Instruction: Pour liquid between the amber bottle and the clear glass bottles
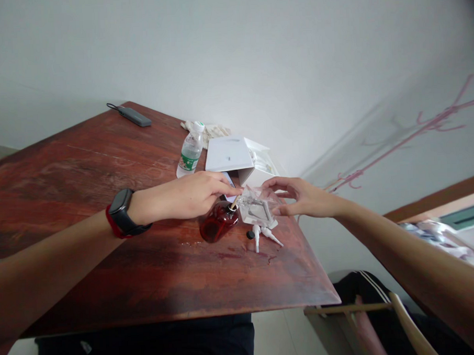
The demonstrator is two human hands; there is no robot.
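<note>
My right hand (pixel 300 195) grips the right side of a clear plastic package (pixel 256 205), thumb and fingers curved around its edge. My left hand (pixel 206 194) reaches over a dark red bottle (pixel 217 223), its index finger stretched out to the package's left edge. The thumb of that hand is hidden. From the bottle's neck a short wooden stick (pixel 234 202) sticks up under the left fingertip. In front of the package lie white nozzle-like pieces (pixel 257 238) and a small black cap (pixel 250 234).
Behind the hands stand a water bottle (pixel 191 150) and an open white box (pixel 228 153), with a crumpled cloth (pixel 215 131) at the wall. A grey power bank (pixel 134 116) lies at the table's far left corner. Wet marks show near the wooden table's (pixel 167 285) right edge. A pink rack (pixel 408 136) leans beyond.
</note>
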